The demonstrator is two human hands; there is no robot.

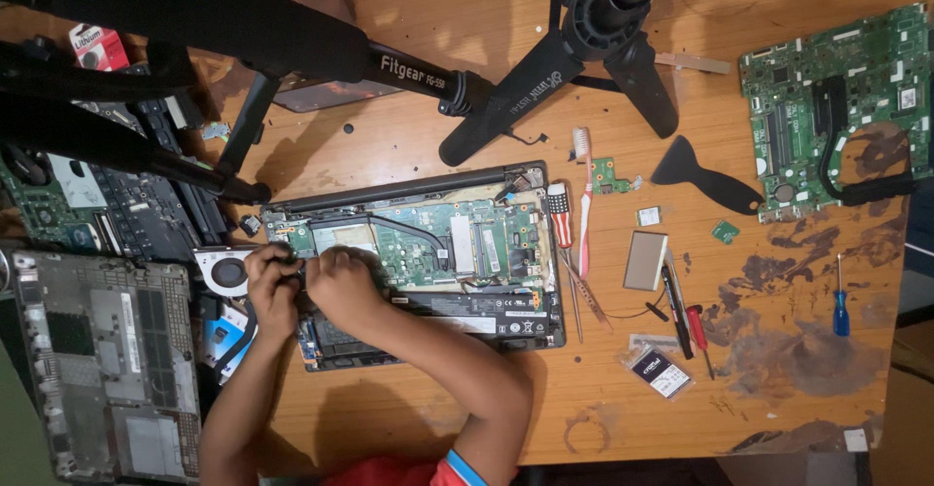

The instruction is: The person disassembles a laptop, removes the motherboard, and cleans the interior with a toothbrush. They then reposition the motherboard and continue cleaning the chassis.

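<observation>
Opened black laptop chassis [418, 252], green board exposed.
Your left hand [270, 277] and right hand [341, 282] pinch a small black part [295, 265]; two red-handled screwdrivers [560, 216], one white toothbrush [584, 194].

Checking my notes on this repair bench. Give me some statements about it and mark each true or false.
1. Both hands work inside the open laptop. True.
2. A toothbrush lies right of the laptop. True.
3. The blue screwdriver lies inside the laptop. False: it lies on the table near the right edge.
4. The loose green board sits at the upper right. True.
5. The fan lies right of the laptop. False: at its left edge.
</observation>
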